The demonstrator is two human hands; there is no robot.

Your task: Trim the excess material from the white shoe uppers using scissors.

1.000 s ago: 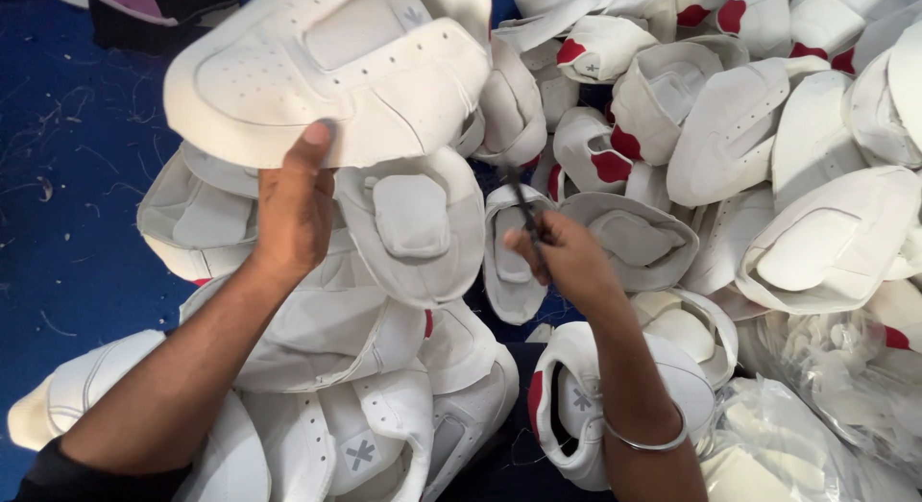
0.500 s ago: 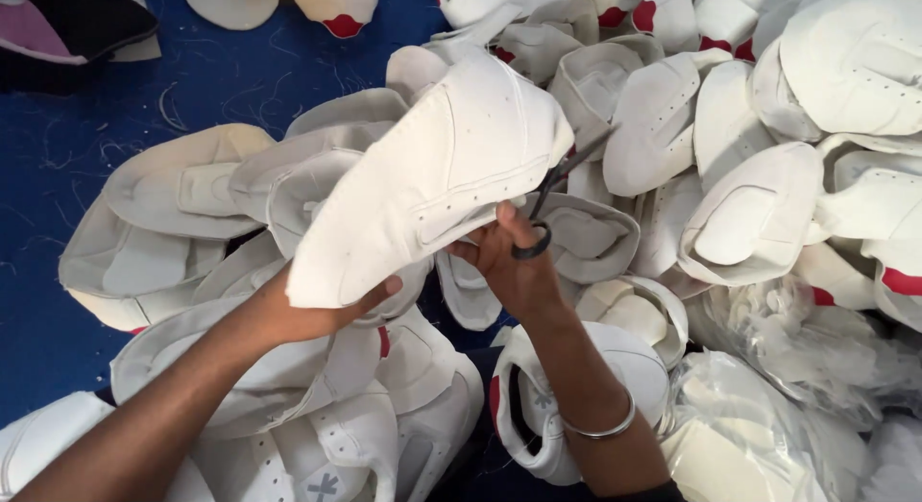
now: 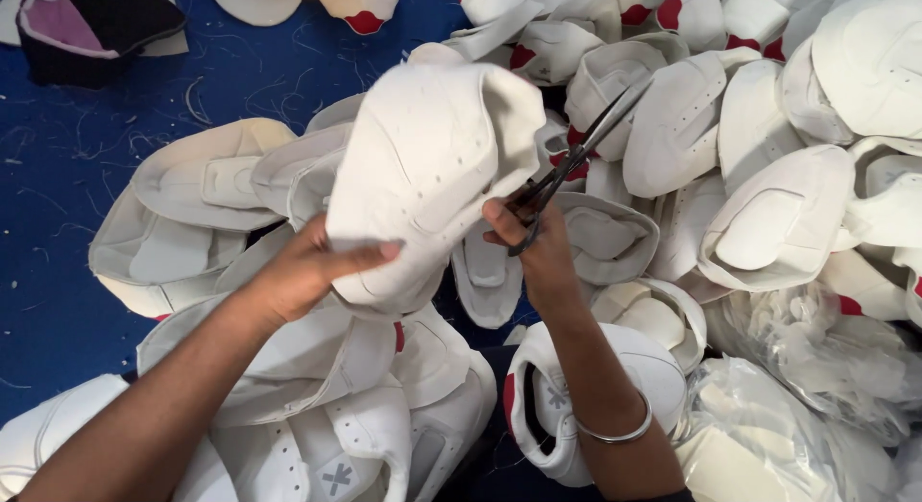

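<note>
Scissors (image 3: 567,166) pinched in right hand (image 3: 538,247), blades open at edge of white shoe upper (image 3: 432,166), frame centre. Left hand (image 3: 307,276) grips its lower edge w/ thumb on top. Trimming looks mid-way; heaps of uppers (image 3: 768,156) lie around on blue floor (image 3: 58,175).

the white shoe upper (image 3: 432,175) has turned upright; scissors (image 3: 567,166) raised beside it.

Left hand (image 3: 307,276): gripping a white shoe upper (image 3: 432,171) from below.
Right hand (image 3: 538,247): holding black scissors (image 3: 567,166), blades touching the upper's edge.
Surroundings: white uppers (image 3: 768,214) lying piled over a blue surface (image 3: 58,175).
</note>
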